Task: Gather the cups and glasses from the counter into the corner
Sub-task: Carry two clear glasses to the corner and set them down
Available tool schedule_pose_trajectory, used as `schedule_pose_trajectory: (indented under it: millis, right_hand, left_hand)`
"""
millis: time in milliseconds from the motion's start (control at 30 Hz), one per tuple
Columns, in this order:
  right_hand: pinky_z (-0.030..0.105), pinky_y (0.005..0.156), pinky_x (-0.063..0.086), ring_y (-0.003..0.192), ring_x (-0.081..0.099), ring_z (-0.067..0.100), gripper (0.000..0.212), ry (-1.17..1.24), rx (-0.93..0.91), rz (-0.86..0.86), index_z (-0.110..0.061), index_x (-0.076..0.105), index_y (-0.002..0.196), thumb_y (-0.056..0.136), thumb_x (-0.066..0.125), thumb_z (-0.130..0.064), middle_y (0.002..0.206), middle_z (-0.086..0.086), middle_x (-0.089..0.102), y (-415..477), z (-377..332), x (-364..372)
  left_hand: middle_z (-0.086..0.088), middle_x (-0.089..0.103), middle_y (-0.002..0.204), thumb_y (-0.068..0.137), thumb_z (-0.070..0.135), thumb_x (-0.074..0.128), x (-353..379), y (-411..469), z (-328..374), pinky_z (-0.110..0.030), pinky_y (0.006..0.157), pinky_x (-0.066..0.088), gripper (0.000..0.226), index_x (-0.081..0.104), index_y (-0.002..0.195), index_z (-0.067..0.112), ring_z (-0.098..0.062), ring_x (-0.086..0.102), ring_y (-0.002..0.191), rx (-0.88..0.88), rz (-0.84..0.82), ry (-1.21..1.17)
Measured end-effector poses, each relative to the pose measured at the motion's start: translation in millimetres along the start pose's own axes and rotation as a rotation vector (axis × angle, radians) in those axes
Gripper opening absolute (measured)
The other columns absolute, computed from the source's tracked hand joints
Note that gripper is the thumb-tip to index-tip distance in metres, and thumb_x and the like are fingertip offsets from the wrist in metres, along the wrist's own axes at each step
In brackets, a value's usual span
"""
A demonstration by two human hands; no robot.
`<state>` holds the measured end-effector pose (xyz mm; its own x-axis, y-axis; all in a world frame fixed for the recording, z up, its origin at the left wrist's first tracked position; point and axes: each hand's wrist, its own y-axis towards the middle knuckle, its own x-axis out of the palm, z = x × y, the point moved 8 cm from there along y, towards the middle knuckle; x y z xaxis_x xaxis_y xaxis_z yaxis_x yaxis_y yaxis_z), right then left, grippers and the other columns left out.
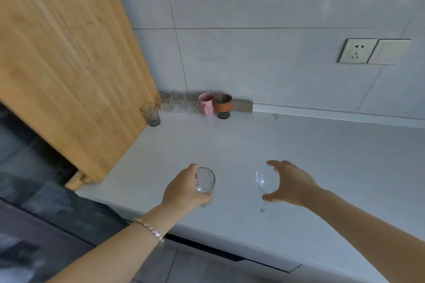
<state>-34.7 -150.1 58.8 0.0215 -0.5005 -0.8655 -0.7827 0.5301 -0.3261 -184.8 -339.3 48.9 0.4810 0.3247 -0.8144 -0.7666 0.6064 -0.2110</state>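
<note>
Near the counter's front edge, my left hand [184, 188] grips a clear glass with red markings [206, 181]. My right hand [291, 182] curls around a second clear glass [265, 179], thumb and fingers on either side of it. Far back in the corner stand three small clear glasses [179, 102], a pink mug [206, 103] and a dark glass with an orange sleeve [222, 105]. A grey tinted glass [151, 114] stands a little forward of them, beside the wooden panel.
A tall wooden panel [69, 64] bounds the white counter [276, 145] on the left. The tiled wall behind carries a socket [357, 50] and a switch. Dark floor lies beyond the counter's left edge.
</note>
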Motion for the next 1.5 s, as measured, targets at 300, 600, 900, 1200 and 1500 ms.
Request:
schedule_pose_trajectory:
  millis: [300, 600, 900, 1200, 1500]
  right_hand:
    - [0.03, 0.101, 0.044, 0.124, 0.049, 0.017, 0.094, -0.005, -0.134, -0.035, -0.028, 0.03, 0.142, 0.063, 0.078, -0.047, 0.135, -0.004, 0.047, 134.9, -92.6, 9.5]
    - [0.032, 0.101, 0.043, 0.126, 0.047, 0.02, 0.095, -0.027, -0.193, -0.1, -0.027, 0.028, 0.144, 0.065, 0.078, -0.046, 0.137, -0.002, 0.046, 262.9, -171.7, 16.8]
    - [0.032, 0.101, 0.044, 0.125, 0.047, 0.019, 0.095, -0.013, -0.041, -0.062, -0.028, 0.028, 0.143, 0.064, 0.078, -0.047, 0.136, -0.003, 0.046, 341.3, -204.8, 40.0]
    - [0.033, 0.104, 0.041, 0.13, 0.042, 0.019, 0.095, 0.111, 0.174, -0.006, -0.025, 0.027, 0.144, 0.067, 0.08, -0.038, 0.143, -0.003, 0.041, 394.8, -220.0, 66.2]
    - [0.036, 0.102, 0.044, 0.126, 0.046, 0.024, 0.091, 0.273, 0.249, 0.012, -0.015, 0.03, 0.139, 0.065, 0.082, -0.025, 0.138, 0.005, 0.043, 453.2, -246.2, 85.8]
  left_hand:
    - [0.002, 0.052, 0.112, 0.066, 0.029, 0.075, -68.2, 109.6, -67.0, -0.025, 0.076, 0.04, 0.068, 0.043, 0.125, 0.018, -0.015, 0.05, 0.09, -0.135, 0.077, 0.037]
    - [-0.003, 0.046, 0.128, 0.065, 0.028, 0.076, -130.1, 235.0, -117.3, -0.037, 0.093, 0.048, 0.072, 0.043, 0.128, 0.013, -0.021, 0.052, 0.113, -0.169, 0.129, 0.038]
    - [-0.009, 0.055, 0.113, 0.067, 0.023, 0.074, -136.4, 376.4, -133.6, -0.037, 0.084, 0.048, 0.06, 0.048, 0.119, 0.01, -0.028, 0.054, 0.107, 0.054, 0.008, 0.166]
    - [-0.008, 0.062, 0.117, 0.071, 0.039, 0.071, -112.0, 455.4, -140.3, -0.038, 0.098, 0.037, 0.054, 0.05, 0.113, 0.013, -0.029, 0.051, 0.115, 0.29, -0.103, 0.586]
    - [-0.003, 0.057, 0.125, 0.078, 0.037, 0.064, -108.6, 462.5, -154.2, -0.033, 0.101, 0.035, 0.057, 0.043, 0.127, 0.016, -0.025, 0.05, 0.119, 0.368, -0.113, 0.521]
